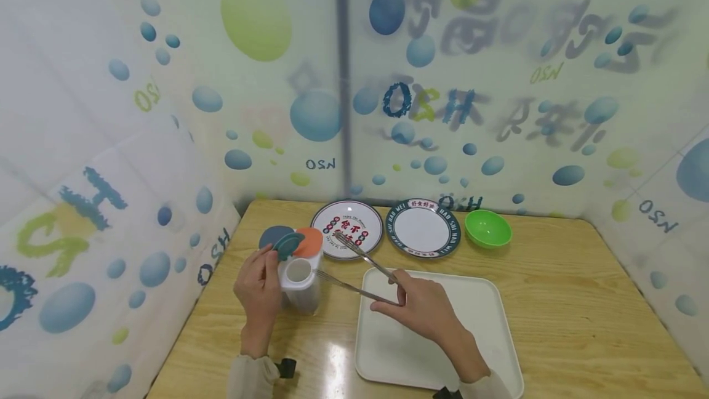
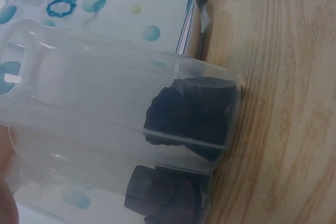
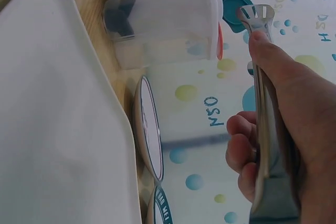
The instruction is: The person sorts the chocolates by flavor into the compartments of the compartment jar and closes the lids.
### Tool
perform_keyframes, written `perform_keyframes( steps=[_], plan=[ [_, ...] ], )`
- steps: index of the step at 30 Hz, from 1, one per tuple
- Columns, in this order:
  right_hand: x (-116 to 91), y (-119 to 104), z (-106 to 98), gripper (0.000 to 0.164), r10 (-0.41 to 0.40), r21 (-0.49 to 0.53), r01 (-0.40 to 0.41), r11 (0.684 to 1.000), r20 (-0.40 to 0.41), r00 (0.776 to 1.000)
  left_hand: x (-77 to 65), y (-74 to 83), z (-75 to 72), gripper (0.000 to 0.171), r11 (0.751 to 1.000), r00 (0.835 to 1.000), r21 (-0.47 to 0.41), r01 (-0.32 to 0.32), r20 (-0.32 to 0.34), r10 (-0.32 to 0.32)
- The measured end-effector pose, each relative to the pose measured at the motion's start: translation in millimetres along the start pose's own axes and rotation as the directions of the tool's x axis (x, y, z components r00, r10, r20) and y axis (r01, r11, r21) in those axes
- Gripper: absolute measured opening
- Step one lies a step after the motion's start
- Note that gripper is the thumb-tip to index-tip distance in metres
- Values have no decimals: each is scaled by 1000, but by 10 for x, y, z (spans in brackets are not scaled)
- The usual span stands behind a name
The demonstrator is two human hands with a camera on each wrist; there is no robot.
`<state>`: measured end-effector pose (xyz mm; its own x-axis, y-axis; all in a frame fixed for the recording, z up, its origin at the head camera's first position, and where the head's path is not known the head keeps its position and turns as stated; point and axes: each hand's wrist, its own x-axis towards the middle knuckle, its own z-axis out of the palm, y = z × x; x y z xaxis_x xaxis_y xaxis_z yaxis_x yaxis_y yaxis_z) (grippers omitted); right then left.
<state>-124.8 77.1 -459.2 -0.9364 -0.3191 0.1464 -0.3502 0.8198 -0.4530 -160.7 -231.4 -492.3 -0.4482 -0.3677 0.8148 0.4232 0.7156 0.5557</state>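
Note:
My left hand pinches a round teal lid beside the top of a clear plastic storage container. This container has a white top with one round opening uncovered; a blue lid and an orange lid cover others. In the left wrist view, dark chunky pieces lie at the bottom of separate compartments. My right hand grips metal tongs above the tray. Their arms are spread apart, with nothing between the tips, and one tip overlaps the container's edge in the head view.
A white rectangular tray lies on the wooden table. Behind it stand a plate with red lettering, a plate with a dark green rim and a green bowl. Patterned sheets enclose the back and sides.

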Motion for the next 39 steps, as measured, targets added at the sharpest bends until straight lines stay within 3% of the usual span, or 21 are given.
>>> perform_keyframes(
  steps=[9,21,34,39],
  plan=[
    [-124,258,-100,62,133,4,-133,991,-8,991,8,9,-14,20,1000,1000,6,8,0,-8],
    [-382,795,-254,59,225,-11,-226,974,-66,972,9,6,-22,22,1000,1000,-3,7,-11,-7],
    [-823,1378,-536,60,379,-40,-383,923,-83,922,-7,40,-10,21,1000,1000,4,26,-10,-26],
    [-1039,1603,-560,64,449,-8,-450,893,-41,893,5,43,-13,21,1000,1000,-5,16,-7,-16]
  ],
)
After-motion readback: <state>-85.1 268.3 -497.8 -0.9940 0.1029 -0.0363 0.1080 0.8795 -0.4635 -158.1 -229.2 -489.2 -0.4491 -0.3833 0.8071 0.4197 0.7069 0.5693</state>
